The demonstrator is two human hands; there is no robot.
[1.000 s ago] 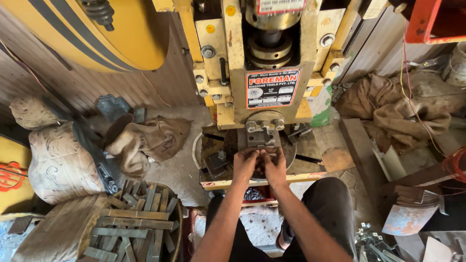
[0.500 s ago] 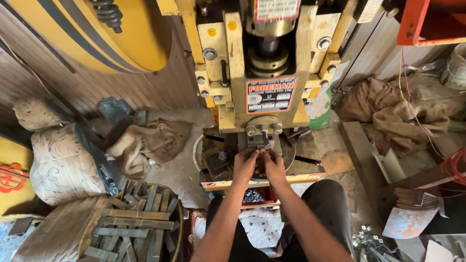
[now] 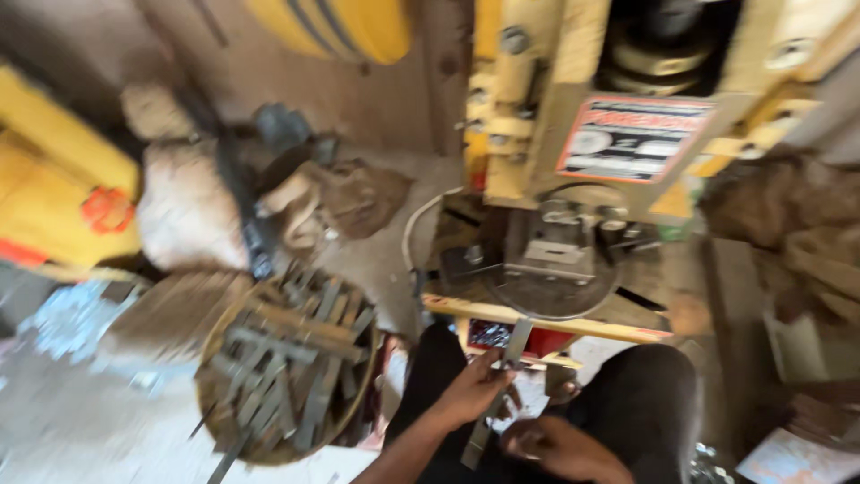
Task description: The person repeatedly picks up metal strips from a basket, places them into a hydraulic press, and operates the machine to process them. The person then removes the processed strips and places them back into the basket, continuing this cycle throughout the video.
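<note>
We look down on a large yellow press machine (image 3: 627, 116) that fills the upper right, with a red-bordered plate on its front and a round grey die bed (image 3: 560, 269) below it. A yellow flywheel guard (image 3: 331, 27) shows at the top. To the left lie pale stuffed sacks (image 3: 184, 211) on the floor, with brown cloth (image 3: 349, 193) beside them. Nearer us, at lower left, stands a round basket (image 3: 282, 372) filled with flat grey metal strips, crossed over one another.

Our knees in dark trousers (image 3: 645, 403) sit just before the press's yellow front ledge (image 3: 546, 315). Between them we hold a flat metal strip (image 3: 497, 390), long and narrow, tilted steeply, its upper end near the ledge and its lower end down by our lap.

Our left hand (image 3: 475, 390) is closed around the middle of the strip, fingers wrapped over it. Our right hand (image 3: 555, 444) is curled low beside the strip's lower end; the blur keeps us from telling whether it grips the strip or anything else.
</note>
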